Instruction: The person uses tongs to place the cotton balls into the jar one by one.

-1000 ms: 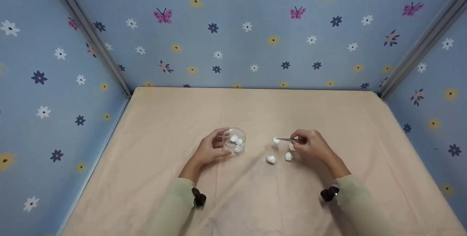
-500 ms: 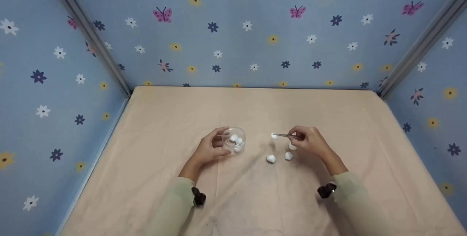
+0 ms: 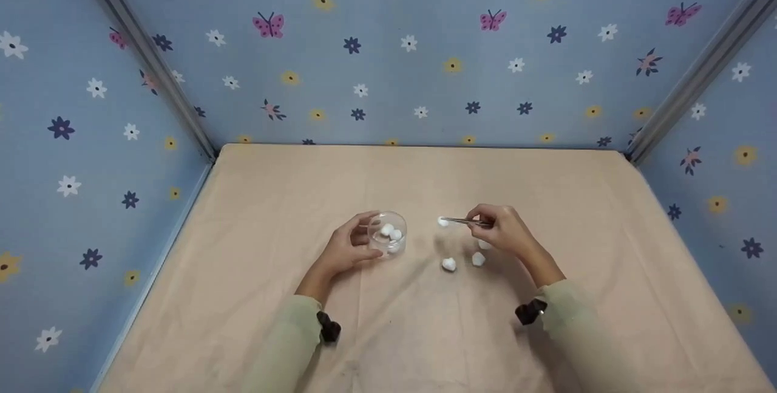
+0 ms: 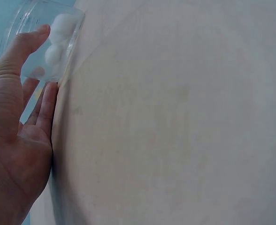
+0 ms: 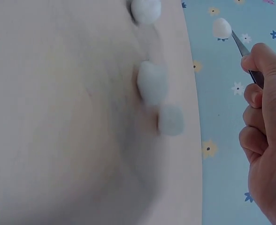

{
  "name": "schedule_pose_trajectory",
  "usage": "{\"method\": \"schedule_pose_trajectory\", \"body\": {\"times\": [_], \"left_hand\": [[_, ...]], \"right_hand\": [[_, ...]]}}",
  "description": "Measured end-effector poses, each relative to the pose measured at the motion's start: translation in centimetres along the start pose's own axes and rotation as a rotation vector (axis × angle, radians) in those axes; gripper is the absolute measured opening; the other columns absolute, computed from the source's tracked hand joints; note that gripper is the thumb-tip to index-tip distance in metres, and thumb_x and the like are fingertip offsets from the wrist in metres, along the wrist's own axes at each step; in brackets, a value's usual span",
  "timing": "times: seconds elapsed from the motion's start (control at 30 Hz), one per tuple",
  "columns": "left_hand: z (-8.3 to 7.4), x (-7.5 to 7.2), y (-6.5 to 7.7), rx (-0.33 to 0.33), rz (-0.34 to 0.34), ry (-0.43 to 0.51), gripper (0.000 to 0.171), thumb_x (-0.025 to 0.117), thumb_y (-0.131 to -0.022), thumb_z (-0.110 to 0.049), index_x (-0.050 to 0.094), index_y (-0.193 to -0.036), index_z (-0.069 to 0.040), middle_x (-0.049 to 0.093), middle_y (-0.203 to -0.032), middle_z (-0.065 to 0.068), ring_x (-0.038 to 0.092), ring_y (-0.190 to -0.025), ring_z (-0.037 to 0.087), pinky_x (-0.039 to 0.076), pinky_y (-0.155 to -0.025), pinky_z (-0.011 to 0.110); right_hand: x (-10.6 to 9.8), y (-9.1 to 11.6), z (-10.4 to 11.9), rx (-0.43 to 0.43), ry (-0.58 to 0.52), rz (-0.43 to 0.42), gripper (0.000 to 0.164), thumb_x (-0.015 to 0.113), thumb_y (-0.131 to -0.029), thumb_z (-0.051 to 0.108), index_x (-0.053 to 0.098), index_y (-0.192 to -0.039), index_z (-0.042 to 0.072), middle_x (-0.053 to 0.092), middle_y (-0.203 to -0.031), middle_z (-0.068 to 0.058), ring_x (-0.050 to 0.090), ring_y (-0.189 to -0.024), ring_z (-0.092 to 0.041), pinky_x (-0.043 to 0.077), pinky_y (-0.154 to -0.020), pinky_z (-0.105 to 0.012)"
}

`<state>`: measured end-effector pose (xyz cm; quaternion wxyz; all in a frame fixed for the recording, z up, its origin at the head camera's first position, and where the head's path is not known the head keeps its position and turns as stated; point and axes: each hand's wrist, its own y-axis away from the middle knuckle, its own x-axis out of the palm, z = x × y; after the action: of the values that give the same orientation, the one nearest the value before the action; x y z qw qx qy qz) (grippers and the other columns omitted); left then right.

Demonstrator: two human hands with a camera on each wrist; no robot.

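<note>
Hanging at the tips of the tweezers (image 3: 467, 221), a small white cotton ball (image 3: 443, 222) is held above the desk (image 3: 285, 189), between the clear cup (image 3: 398, 221) and the loose cotton balls. It looks soft, matte and roughly round. The right hand (image 3: 501, 229) pinches the tweezers, its thumb and fingers closed on the metal. To the ball's left, the left hand (image 3: 349, 247) grips the cup, its fingers and thumb curled around the wall; white balls (image 3: 386, 230) lie inside. Toward the person, three loose cotton balls (image 3: 448, 264) rest on the desk.

The head view takes in both hands and the cup's round mouth, yet the right hand partly covers one loose ball. The right wrist view shows all three uncovered, two of them just beside each other, uneven and faintly blue-grey; it also shows the held ball against the patterned blue wall (image 3: 364, 65) and the other fingers folded toward the palm. The left wrist view gives the cup from the side, the thumb pressed to its clear wall and the balls low within.

Farther out, pale green sleeves (image 3: 282, 344) and dark wrist cameras (image 3: 328, 326) show on both arms.
</note>
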<state>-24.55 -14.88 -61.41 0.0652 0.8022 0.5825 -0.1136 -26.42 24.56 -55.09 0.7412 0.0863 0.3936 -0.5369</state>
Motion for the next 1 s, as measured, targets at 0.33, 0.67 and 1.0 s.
{"method": "schedule_pose_trajectory", "body": {"times": [0.33, 0.67, 1.0], "left_hand": [[-0.2, 0.0, 0.1, -0.005, 0.003, 0.013, 0.086, 0.092, -0.089, -0.002, 0.055, -0.166, -0.015, 0.062, -0.158, 0.022, 0.068, -0.141, 0.041, 0.057, -0.123, 0.056], [-0.1, 0.0, 0.0, -0.004, 0.008, 0.016, 0.087, 0.092, -0.090, -0.002, 0.054, -0.167, -0.016, 0.060, -0.157, 0.022, 0.069, -0.139, 0.039, 0.059, -0.120, 0.049], [-0.2, 0.0, 0.0, -0.017, 0.005, 0.015, 0.087, 0.092, -0.089, -0.001, 0.055, -0.166, -0.016, 0.060, -0.157, 0.022, 0.069, -0.140, 0.040, 0.058, -0.121, 0.050]], "right_hand": [[0.7, -1.3, 1.1, -0.020, -0.022, 0.010, 0.010, 0.077, -0.099, 0.001, 0.083, -0.105, 0.006, 0.065, -0.069, -0.004, 0.042, -0.062, -0.001, 0.035, -0.061, -0.022], [1.8, -2.3, 2.2, -0.026, -0.048, 0.028, 0.010, 0.077, -0.099, 0.001, 0.084, -0.104, 0.006, 0.068, -0.072, -0.007, 0.044, -0.063, -0.001, 0.035, -0.060, -0.020], [3.2, -3.2, 3.5, -0.040, -0.049, 0.052, 0.012, 0.075, -0.100, 0.003, 0.084, -0.107, 0.007, 0.068, -0.071, -0.007, 0.042, -0.062, -0.001, 0.035, -0.060, -0.021]]}}
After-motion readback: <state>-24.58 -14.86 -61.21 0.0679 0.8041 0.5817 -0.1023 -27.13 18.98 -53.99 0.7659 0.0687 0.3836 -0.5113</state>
